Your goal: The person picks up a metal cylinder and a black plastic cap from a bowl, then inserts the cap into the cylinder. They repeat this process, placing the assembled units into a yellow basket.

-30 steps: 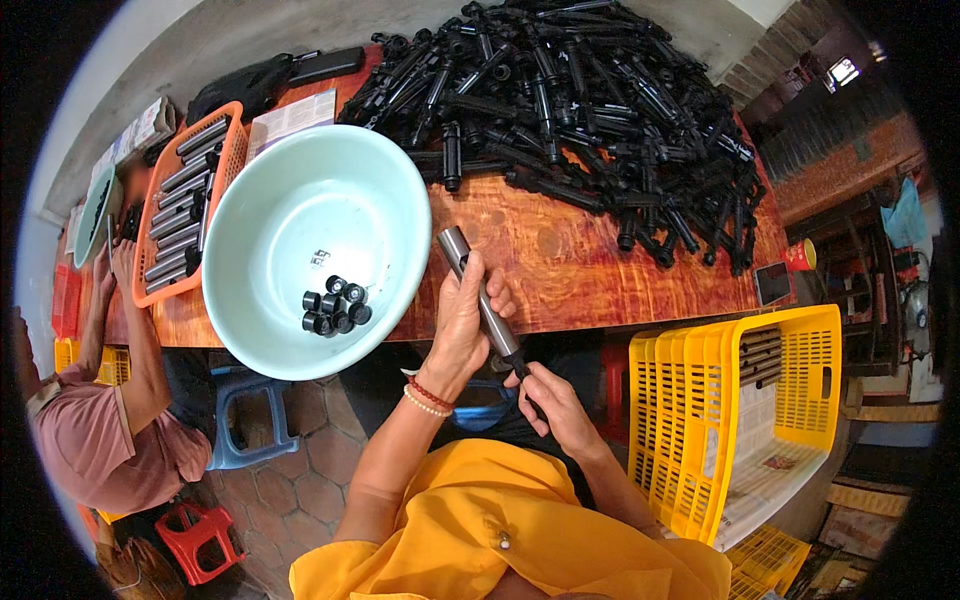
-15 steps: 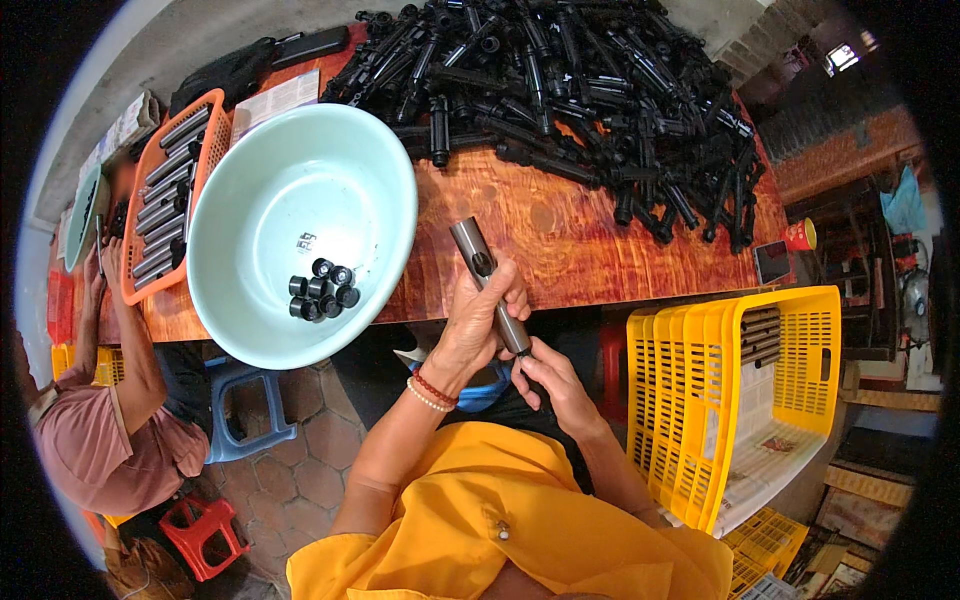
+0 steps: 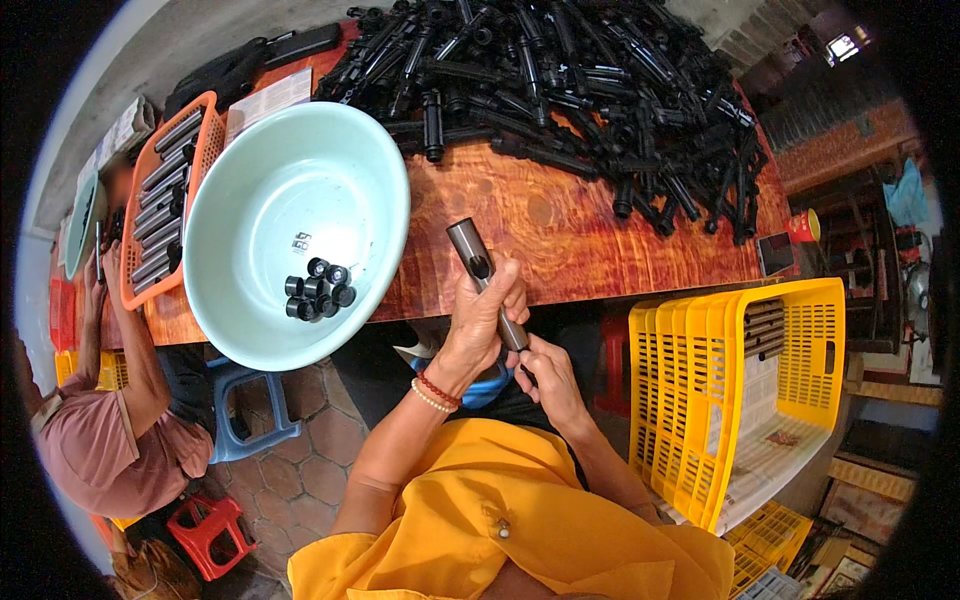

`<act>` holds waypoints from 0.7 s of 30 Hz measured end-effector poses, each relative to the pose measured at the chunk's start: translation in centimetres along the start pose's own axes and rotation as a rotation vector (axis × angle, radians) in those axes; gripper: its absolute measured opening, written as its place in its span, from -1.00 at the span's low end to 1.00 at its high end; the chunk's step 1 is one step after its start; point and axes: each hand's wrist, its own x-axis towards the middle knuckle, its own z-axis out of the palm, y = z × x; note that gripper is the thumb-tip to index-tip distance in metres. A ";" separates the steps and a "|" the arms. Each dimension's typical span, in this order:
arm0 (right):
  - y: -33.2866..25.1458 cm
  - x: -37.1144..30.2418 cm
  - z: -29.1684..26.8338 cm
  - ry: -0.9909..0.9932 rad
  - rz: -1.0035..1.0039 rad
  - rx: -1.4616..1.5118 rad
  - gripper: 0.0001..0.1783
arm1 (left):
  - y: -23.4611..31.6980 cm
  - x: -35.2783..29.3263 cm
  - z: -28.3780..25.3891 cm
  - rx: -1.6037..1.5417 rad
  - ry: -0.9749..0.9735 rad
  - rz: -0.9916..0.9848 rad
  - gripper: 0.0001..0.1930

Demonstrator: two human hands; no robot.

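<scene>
My left hand [image 3: 476,325] is wrapped round a grey metal tube [image 3: 466,239], which slants up and away to the left. A cut-out shows in the tube's side just above my thumb. At the tube's lower end, my right hand [image 3: 552,384] has its fingers pinched together; a dark bit shows among them, too small to name. To the left, a pale green basin [image 3: 210,225] rests at the table's edge with several short black caps [image 3: 318,290] in its bottom.
Black tubular parts [image 3: 560,90] lie heaped across the back of the wooden table [image 3: 450,220]. An orange basket [image 3: 208,150] of metal tubes stands left. Stacked yellow crates [image 3: 680,400] are at my right, with tubes inside. A co-worker [image 3: 130,420] sits at far left.
My right fingers have shifted slightly at the tube's lower end. My left hand keeps the same hold. The whole view has tilted a little.
</scene>
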 end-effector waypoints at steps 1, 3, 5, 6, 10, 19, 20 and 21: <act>-0.1 0.0 0.0 0.012 0.019 -0.020 -0.75 | 0.1 0.0 0.1 -0.001 0.004 0.001 -0.77; -0.3 0.1 0.1 0.035 0.056 -0.062 -0.76 | 0.1 -0.1 0.1 -0.002 0.010 0.005 -0.77; -0.4 0.1 0.2 0.046 0.056 -0.059 -0.76 | 0.0 -0.1 0.1 -0.002 0.013 0.009 -0.77; -0.5 0.1 0.2 0.052 0.056 -0.058 -0.77 | 0.0 -0.1 0.1 -0.005 0.013 0.013 -0.78; -0.3 0.3 0.2 0.055 0.004 -0.143 -0.77 | 0.1 -0.3 0.3 -0.010 0.006 0.030 -0.78; -1.5 0.6 -1.3 -0.066 -0.137 -0.030 -0.60 | 2.7 0.9 1.0 -0.131 -0.191 0.023 -0.45; -1.8 0.2 -1.9 -0.110 -0.048 0.007 -0.61 | 2.6 1.7 -0.2 -0.266 -0.322 0.026 -0.49; -2.2 -0.4 -2.5 -0.154 0.046 0.043 -0.62 | 2.7 2.0 -0.2 -0.327 -0.319 0.036 -0.50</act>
